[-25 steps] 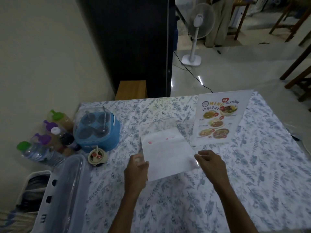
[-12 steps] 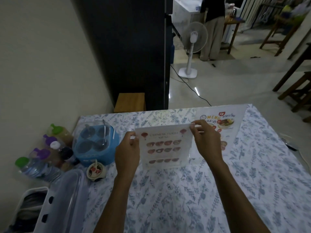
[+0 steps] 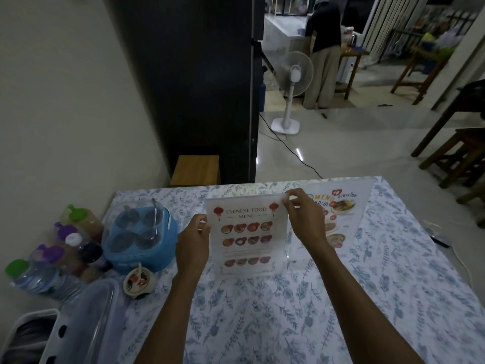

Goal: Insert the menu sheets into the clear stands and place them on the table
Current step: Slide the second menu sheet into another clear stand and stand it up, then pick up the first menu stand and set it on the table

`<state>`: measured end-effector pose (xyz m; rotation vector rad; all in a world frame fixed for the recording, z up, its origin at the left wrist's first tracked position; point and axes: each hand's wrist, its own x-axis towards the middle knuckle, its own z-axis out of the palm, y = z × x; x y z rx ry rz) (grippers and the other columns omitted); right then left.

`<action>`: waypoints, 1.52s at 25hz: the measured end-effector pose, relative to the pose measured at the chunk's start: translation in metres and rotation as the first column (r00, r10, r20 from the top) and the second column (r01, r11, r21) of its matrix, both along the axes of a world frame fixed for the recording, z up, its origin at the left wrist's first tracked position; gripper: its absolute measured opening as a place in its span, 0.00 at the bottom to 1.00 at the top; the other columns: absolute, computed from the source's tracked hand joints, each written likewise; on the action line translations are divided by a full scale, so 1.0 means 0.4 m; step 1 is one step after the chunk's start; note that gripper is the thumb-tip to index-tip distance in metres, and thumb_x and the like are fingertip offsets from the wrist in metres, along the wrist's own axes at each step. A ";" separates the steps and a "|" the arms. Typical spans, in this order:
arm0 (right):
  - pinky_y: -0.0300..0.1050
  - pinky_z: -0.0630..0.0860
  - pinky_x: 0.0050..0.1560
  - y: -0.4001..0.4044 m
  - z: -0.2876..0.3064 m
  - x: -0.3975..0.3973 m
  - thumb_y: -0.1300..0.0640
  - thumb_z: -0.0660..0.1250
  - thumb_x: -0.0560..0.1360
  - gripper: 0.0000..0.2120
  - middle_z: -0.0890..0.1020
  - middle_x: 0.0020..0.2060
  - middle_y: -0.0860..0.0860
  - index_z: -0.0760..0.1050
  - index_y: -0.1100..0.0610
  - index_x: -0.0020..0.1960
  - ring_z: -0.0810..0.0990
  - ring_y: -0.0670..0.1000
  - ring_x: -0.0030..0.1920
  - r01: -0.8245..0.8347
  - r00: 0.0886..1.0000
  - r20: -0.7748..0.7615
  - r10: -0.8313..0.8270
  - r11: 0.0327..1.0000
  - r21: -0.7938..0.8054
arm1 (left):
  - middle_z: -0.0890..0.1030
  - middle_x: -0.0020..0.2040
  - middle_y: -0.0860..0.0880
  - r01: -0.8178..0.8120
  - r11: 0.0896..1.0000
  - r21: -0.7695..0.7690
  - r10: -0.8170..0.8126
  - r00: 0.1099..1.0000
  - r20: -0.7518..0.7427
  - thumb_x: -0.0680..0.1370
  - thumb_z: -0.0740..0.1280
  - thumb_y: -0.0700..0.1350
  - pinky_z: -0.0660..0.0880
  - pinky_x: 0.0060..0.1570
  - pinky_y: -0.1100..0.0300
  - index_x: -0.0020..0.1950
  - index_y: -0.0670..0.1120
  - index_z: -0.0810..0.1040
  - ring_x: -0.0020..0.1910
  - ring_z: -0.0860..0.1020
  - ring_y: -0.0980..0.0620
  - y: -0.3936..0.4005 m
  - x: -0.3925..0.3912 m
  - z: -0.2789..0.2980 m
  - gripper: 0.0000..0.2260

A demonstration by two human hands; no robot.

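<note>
A white "Chinese Food Menu" sheet [image 3: 245, 233] stands upright in front of me, its lower edge at the floral tablecloth [image 3: 301, 306]. It appears to sit in a clear stand, whose edges show at the top and right side. My left hand [image 3: 193, 244] pinches the sheet's left edge. My right hand [image 3: 304, 216] grips its top right corner. Behind my right hand stands a second clear stand [image 3: 343, 206] holding a colourful Thai menu, partly hidden by my wrist.
On the table's left are a blue condiment caddy [image 3: 139, 239], a small chili pot [image 3: 137, 282], sauce bottles [image 3: 76, 240] and a clear lidded box [image 3: 86, 319]. A wooden stool [image 3: 195, 170], a floor fan [image 3: 292, 82] and a standing person [image 3: 324, 48] lie beyond.
A second ago the sheet lay flat and face down under my hands. I raised and turned it, and now it stands upright with its printed side facing me.
</note>
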<state>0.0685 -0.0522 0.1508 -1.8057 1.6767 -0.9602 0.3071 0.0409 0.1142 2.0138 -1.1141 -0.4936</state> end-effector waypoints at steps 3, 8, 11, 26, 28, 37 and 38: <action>0.34 0.72 0.38 0.012 0.005 -0.020 0.46 0.63 0.80 0.12 0.86 0.51 0.51 0.78 0.51 0.57 0.81 0.45 0.44 -0.035 0.999 0.022 0.035 0.999 -0.003 | 0.84 0.49 0.47 -0.013 0.999 -0.032 0.013 1.000 0.000 0.82 0.63 0.45 0.72 0.40 0.59 0.56 0.48 0.78 0.45 0.81 0.50 0.011 -0.011 0.001 0.06; 0.30 0.70 0.37 0.023 0.005 -0.044 0.51 0.66 0.79 0.12 0.85 0.54 0.52 0.78 0.55 0.60 0.80 0.44 0.45 -0.057 0.998 0.041 0.056 0.998 0.027 | 0.82 0.59 0.49 -0.028 0.985 -0.171 0.004 0.990 -0.142 0.82 0.65 0.47 0.76 0.51 0.60 0.65 0.48 0.76 0.58 0.80 0.50 0.010 -0.049 0.050 0.12; 0.41 0.79 0.45 0.032 0.007 -0.079 0.51 0.66 0.79 0.14 0.85 0.54 0.52 0.78 0.54 0.62 0.82 0.45 0.47 -0.019 0.999 0.029 0.019 1.000 0.008 | 0.76 0.68 0.48 -0.041 0.974 -0.221 0.029 0.998 -0.058 0.82 0.65 0.47 0.71 0.59 0.59 0.73 0.47 0.71 0.66 0.74 0.48 -0.012 -0.075 0.102 0.19; 0.35 0.74 0.42 0.107 -0.067 -0.441 0.51 0.67 0.78 0.08 0.85 0.49 0.45 0.82 0.51 0.54 0.80 0.38 0.42 0.252 0.967 -0.005 -0.253 0.960 0.124 | 0.74 0.68 0.52 0.429 0.882 -0.192 -0.465 0.857 -0.220 0.80 0.69 0.49 0.77 0.60 0.59 0.75 0.50 0.67 0.62 0.75 0.56 -0.070 -0.557 -0.017 0.24; 0.36 0.74 0.41 0.092 -0.091 -0.482 0.50 0.67 0.78 0.08 0.85 0.49 0.45 0.81 0.51 0.54 0.82 0.42 0.45 0.269 0.962 0.001 -0.273 0.950 0.160 | 0.68 0.72 0.49 0.349 0.927 -0.137 -0.374 0.880 -0.294 0.80 0.68 0.50 0.76 0.61 0.57 0.77 0.50 0.62 0.67 0.74 0.51 -0.081 -0.603 -0.040 0.27; 0.52 0.79 0.53 -0.109 -0.232 -0.555 0.51 0.72 0.75 0.28 0.79 0.62 0.53 0.66 0.52 0.72 0.81 0.54 0.55 0.098 0.993 0.023 -0.117 0.913 0.396 | 0.48 0.81 0.54 0.028 0.999 -0.025 -0.033 0.972 -0.232 0.77 0.64 0.59 0.68 0.71 0.42 0.81 0.54 0.41 0.80 0.54 0.46 -0.143 -0.713 -0.129 0.41; 0.52 0.79 0.54 -0.131 -0.253 -0.556 0.52 0.72 0.75 0.28 0.79 0.63 0.52 0.66 0.52 0.72 0.81 0.54 0.56 0.049 0.997 0.036 -0.070 0.909 0.413 | 0.48 0.82 0.53 -0.003 1.000 0.000 0.003 0.969 -0.247 0.78 0.65 0.58 0.66 0.72 0.41 0.81 0.53 0.40 0.81 0.53 0.46 -0.161 -0.722 -0.137 0.42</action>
